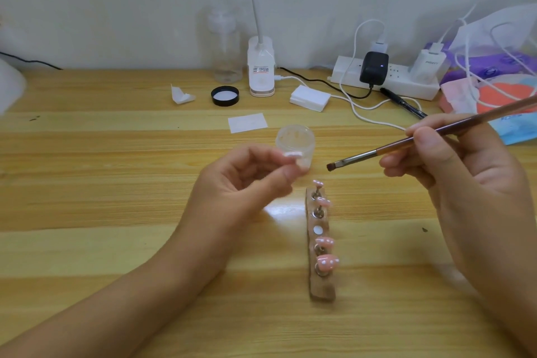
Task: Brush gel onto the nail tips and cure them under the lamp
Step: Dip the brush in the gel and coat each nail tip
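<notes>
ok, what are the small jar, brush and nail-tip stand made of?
small jar: cloudy see-through wall, likely plastic.
brush: glossy brown handle, wood or plastic; shiny metal ferrule; dark bristles.
nail-tip stand: matte brown strip, material unclear; metal-looking sockets.

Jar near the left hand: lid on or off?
Off. The jar has its mouth uncovered, and a black lid lies upturned farther back on the table.

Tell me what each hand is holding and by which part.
The left hand pinches a pale nail tip, its base hidden in the pinch. The right hand grips the brush mid-handle, behind the metal collar.
</notes>
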The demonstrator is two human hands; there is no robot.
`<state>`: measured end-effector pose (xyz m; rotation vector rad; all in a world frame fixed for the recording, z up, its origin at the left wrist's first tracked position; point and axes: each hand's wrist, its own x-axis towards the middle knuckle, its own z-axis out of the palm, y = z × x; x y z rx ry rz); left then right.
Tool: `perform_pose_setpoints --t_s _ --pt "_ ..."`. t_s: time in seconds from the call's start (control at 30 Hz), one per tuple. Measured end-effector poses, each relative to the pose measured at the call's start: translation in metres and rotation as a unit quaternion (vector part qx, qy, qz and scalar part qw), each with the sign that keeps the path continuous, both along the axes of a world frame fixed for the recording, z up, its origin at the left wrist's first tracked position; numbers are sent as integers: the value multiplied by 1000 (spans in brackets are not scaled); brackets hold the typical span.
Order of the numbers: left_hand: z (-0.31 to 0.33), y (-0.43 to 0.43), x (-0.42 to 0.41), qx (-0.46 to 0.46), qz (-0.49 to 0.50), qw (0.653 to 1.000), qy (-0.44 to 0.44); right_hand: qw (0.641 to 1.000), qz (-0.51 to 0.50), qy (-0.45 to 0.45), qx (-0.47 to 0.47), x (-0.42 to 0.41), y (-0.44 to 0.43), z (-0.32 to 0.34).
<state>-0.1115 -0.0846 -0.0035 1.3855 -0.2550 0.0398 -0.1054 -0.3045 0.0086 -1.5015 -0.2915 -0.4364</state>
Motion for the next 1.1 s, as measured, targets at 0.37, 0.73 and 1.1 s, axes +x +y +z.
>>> perform_pose_setpoints --t_s 0.37,0.73,1.1 --pt "-4 3 -7 217 6 976 -13 999 0 25 41 6 -4 -1" --pt "-8 -5 -6 357 -26 930 -89 999 -1 32 33 5 -6 -3" --pt "-5 5 -10 422 -96 895 -104 999 -4 26 29 4 -7 1"
